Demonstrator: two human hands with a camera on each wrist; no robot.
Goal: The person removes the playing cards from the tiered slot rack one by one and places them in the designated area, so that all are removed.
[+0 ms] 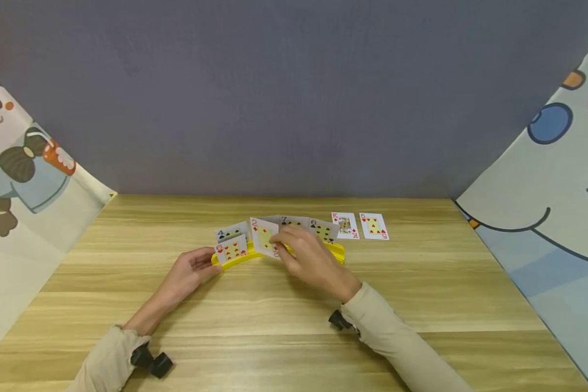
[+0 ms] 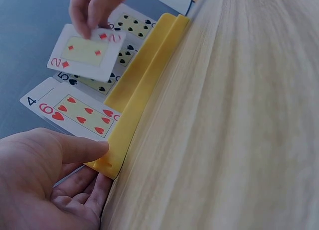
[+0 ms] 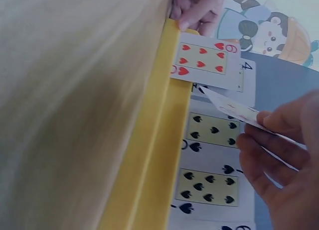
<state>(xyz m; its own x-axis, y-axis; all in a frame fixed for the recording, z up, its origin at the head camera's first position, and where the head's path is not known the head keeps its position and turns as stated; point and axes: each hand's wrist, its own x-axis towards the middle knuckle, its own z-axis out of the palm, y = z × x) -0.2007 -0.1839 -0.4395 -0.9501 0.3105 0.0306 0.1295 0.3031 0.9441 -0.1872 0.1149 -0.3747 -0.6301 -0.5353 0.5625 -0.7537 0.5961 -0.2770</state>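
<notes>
A curved yellow card holder (image 2: pixel 149 85) stands on the table, and my left hand (image 1: pixel 191 270) grips its left end with the thumb on the front and fingers beneath. My right hand (image 1: pixel 308 261) pinches a two of diamonds (image 2: pixel 70 58) above the holder's middle. A six of hearts (image 3: pixel 202 60) stands in the front slot at the left end. Behind it is a four of spades (image 1: pixel 232 231). Further spade cards (image 3: pixel 209 187) line the back slot toward the right; my right hand partly covers them in the head view.
A king of diamonds (image 1: pixel 345 226) and a five of hearts (image 1: pixel 374 226) lie face up on the wooden table (image 1: pixel 255 337), behind and right of the holder. A grey wall (image 1: pixel 284 98) rises at the back edge, with cartoon-printed panels (image 1: pixel 24 158) on both sides.
</notes>
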